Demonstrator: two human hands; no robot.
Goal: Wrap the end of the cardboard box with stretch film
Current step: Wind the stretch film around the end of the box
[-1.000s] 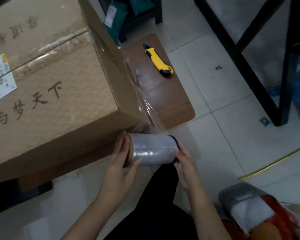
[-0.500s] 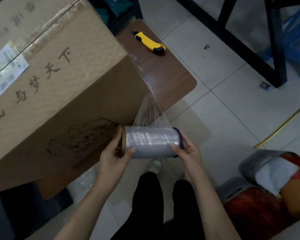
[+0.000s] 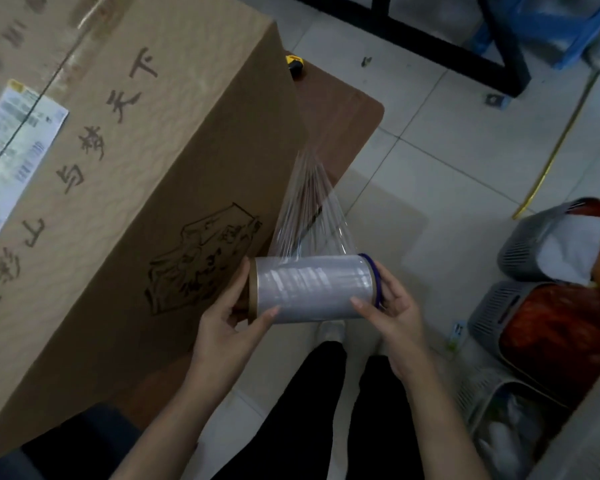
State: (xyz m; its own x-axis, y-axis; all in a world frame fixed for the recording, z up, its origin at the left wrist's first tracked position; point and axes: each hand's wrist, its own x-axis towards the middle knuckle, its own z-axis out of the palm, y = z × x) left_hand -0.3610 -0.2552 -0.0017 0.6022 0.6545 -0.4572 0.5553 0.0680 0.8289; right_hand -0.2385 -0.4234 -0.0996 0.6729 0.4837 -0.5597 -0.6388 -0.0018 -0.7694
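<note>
Left hand (image 3: 229,327) and right hand (image 3: 392,313) grip the roll (image 3: 314,292) by its ends. Taut film (image 3: 309,216) runs to the box (image 3: 136,168) corner; near side bare, so wrapping seems early.

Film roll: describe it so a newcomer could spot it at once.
Find the big cardboard box on the left. Off its near corner, the left hand and right hand hold the film roll sideways. It alone is a shiny cylinder, blue-rimmed at one end, with film fanning up to the box.
</note>
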